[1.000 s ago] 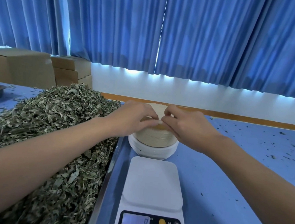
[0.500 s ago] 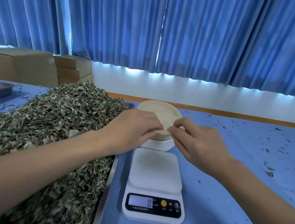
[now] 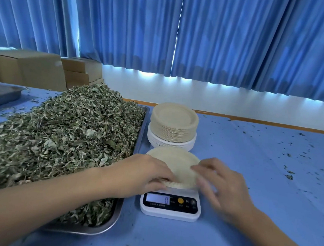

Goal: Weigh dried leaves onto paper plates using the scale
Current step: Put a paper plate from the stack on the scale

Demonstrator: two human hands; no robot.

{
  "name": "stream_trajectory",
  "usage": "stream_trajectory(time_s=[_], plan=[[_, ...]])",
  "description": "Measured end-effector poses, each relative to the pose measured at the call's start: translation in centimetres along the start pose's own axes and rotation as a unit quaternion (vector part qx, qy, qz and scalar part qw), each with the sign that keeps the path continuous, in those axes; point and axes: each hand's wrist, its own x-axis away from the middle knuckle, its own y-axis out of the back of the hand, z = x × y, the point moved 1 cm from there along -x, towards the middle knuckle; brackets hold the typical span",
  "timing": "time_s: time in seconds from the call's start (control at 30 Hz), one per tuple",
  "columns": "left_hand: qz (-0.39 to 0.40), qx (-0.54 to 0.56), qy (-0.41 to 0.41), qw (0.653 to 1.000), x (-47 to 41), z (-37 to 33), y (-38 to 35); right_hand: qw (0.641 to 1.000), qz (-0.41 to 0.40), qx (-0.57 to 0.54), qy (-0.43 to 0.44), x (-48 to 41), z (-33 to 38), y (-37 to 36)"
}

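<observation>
A beige paper plate (image 3: 175, 162) lies over the white digital scale (image 3: 170, 204), whose display reads 0. My left hand (image 3: 143, 172) grips the plate's near-left rim. My right hand (image 3: 218, 183), blurred, has its fingers on the plate's right rim. Behind the scale stands a stack of paper plates (image 3: 173, 127), beige ones on top of white ones. A big heap of dried leaves (image 3: 59, 138) fills a metal tray (image 3: 91, 228) to the left.
Cardboard boxes (image 3: 41, 70) stand at the back left beside another metal tray (image 3: 0, 94). Leaf crumbs lie scattered on the blue table (image 3: 260, 169) to the right. Blue curtains hang behind.
Both hands lifted one plate off the stack and brought it toward me, down onto the scale. The view tilted down and back.
</observation>
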Motion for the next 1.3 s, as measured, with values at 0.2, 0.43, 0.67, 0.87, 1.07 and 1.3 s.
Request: stream_trajectory(time_s=[0.2, 0.43, 0.67, 0.87, 1.07, 1.3], plan=[[0.019, 0.039, 0.036, 0.998, 0.2, 0.1, -0.7, 0.812, 0.126, -0.28, -0.496, -1.2, -3.0, -2.8], [0.027, 0.046, 0.051, 0.997, 0.4, 0.3, -0.5, 0.804, 0.179, -0.333, -0.459, -1.3, -2.1, -3.5], [0.038, 0.056, 0.049, 0.997, 0.5, 0.8, -0.2, 0.801, 0.165, -0.297, -0.493, 0.1, -1.6, -0.8], [-0.024, 0.039, 0.062, 0.997, 1.0, 1.6, 0.8, 0.8, 0.255, -0.355, -0.412, 2.3, 1.6, 1.6], [-0.077, 0.063, 0.128, 0.987, 1.5, 2.1, 0.8, 0.852, 0.262, -0.247, -0.38, 2.1, 2.9, 0.8], [-0.147, -0.035, 0.191, 0.97, 1.8, 3.5, 1.4, 0.794, 0.251, -0.331, -0.444, 1.4, 3.0, 0.7]])
